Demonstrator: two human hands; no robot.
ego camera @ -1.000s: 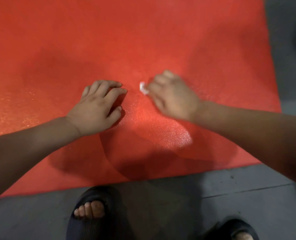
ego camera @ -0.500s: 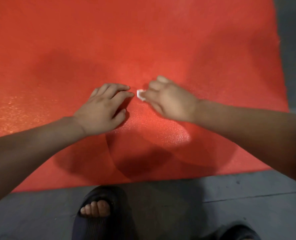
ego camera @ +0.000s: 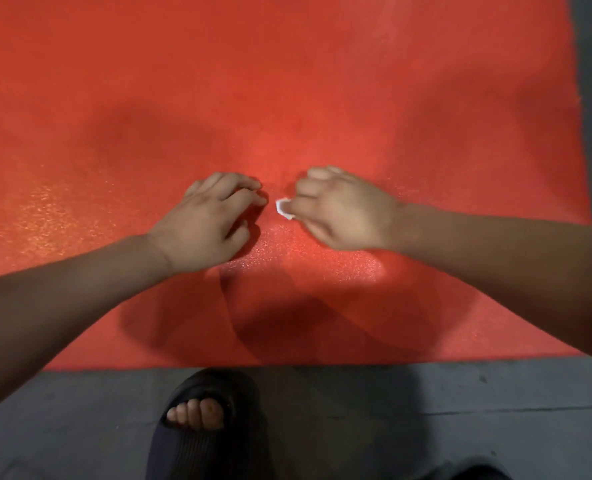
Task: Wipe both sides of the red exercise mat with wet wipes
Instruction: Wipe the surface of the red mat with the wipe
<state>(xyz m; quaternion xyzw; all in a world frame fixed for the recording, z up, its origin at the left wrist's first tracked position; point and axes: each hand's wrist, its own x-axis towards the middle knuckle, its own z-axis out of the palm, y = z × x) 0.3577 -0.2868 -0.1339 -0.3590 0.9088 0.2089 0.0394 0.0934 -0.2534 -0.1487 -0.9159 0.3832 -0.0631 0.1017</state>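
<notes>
Item: red exercise mat (ego camera: 287,81), laid flat on a grey floor (ego camera: 391,427). It fills nearly the whole head view. Its near edge runs across the lower part of the view and its right edge runs down the far right. A speckled sheen shows on its surface at far left.

Item: left hand (ego camera: 208,223), reaching in from the lower left on a bare forearm. It lies palm down on the mat just left of centre. The fingers are bent and a little spread, with their tips on the red surface, and they hold nothing.

Item: wet wipe (ego camera: 283,207), small, white and crumpled. Only a corner shows, on the mat between the two hands and just clear of the left fingertips.

Item: right hand (ego camera: 343,213), coming in from the right, knuckles up, fingers curled. It pinches the wipe at its fingertips and holds it against the mat. The rest of the wipe is hidden under the fingers.

Item: black slipper (ego camera: 197,445) on the floor just short of the mat's near edge, toes showing through the open front.

Item: second dark slipper (ego camera: 478,474), only its top showing at the lower right edge of the view.
</notes>
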